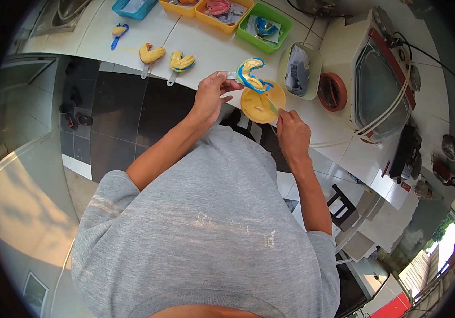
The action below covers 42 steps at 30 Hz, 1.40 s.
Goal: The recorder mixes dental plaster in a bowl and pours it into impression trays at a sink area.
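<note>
Fingers (231, 85) of the left hand (208, 99) pinch a blue tray (245, 76), which extends rightward to the far rim of the yellow bowl (244, 107), while the right hand (294, 135), right of that bowl, holds a spatula (273, 107).

Bowl (259, 120) — smooth plastic; shirt (206, 185) — matt cloth.

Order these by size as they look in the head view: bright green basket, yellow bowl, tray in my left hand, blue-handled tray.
Bright green basket
Yellow bowl, partly covered
Held tray, perhaps enlarged by nearness
Blue-handled tray
</note>
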Available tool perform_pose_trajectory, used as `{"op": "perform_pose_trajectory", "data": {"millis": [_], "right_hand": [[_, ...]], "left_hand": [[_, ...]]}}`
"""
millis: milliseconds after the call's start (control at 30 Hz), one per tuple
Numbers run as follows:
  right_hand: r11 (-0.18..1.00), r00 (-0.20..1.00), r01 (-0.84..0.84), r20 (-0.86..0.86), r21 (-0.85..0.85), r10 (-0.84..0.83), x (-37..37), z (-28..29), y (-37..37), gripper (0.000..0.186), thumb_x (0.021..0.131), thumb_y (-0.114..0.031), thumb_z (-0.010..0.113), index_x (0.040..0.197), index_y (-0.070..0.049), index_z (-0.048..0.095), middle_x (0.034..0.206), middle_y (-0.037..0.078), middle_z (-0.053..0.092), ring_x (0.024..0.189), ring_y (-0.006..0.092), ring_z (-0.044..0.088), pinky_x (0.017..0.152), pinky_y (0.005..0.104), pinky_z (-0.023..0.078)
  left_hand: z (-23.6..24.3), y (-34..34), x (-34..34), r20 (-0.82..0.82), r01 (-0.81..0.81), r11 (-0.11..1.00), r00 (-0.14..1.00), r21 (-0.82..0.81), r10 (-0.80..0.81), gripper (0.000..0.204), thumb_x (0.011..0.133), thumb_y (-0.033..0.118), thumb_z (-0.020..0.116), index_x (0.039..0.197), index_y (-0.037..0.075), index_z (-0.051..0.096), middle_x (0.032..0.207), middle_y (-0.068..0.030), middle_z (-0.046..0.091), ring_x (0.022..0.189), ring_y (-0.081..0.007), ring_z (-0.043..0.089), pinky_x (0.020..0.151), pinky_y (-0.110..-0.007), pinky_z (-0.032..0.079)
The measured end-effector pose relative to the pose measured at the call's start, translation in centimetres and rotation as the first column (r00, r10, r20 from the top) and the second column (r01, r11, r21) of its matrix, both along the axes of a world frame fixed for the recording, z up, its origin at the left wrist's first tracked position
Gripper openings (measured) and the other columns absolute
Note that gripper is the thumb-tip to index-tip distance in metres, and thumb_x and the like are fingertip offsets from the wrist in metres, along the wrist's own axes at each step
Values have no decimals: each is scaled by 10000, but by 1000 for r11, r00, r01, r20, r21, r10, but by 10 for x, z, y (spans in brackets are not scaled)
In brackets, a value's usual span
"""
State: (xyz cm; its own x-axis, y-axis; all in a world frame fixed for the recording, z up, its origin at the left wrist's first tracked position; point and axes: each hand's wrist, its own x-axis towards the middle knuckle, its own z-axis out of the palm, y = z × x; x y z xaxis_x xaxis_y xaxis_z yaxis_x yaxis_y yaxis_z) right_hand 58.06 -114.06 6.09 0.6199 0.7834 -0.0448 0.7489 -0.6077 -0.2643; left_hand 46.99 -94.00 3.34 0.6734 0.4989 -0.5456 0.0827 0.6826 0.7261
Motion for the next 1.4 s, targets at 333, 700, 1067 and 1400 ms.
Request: {"op": "perform_pose_trajectory", "data": {"millis": [333,700,1067,1400], "right_hand": [[967,956,120,-288,226,-51,-14,-17,-3,163,821,-111,629,939,-28,704,825,151,667,714,350,646,651,404,519],[817,410,570,-892,87,-191,-5,-28,-31,230,890,-125,646,1080,-4,687,772,22,668,568,34,511,517,185,427],[824,673,467,-733,322,-94,17,66,-54,223,862,-81,666,1075,-18,691,841,39,658,660,79,565,553,220,458],[942,991,15,-128,336,30,9,114,-20,289,767,21,679,1043,-61,702,783,66,631,612,150,602,546,269,492]], "left_hand": [[-10,-13,4,53,-20,987,998,-159,29,246,1006,228,347,922,73,519,872,-82,633,967,-204,591,854,-431,446],[-4,-2,11,-28,-17,1000,999,24,18,245,990,249,399,874,102,557,806,-46,644,920,-143,595,822,-361,379],[8,7,21,62,39,973,997,227,-54,271,999,226,428,878,34,576,727,-61,638,772,-141,608,867,-304,441],[5,-9,22,96,71,966,991,250,-98,285,1007,233,433,917,9,585,711,-63,636,756,-123,593,845,-277,437]]}}
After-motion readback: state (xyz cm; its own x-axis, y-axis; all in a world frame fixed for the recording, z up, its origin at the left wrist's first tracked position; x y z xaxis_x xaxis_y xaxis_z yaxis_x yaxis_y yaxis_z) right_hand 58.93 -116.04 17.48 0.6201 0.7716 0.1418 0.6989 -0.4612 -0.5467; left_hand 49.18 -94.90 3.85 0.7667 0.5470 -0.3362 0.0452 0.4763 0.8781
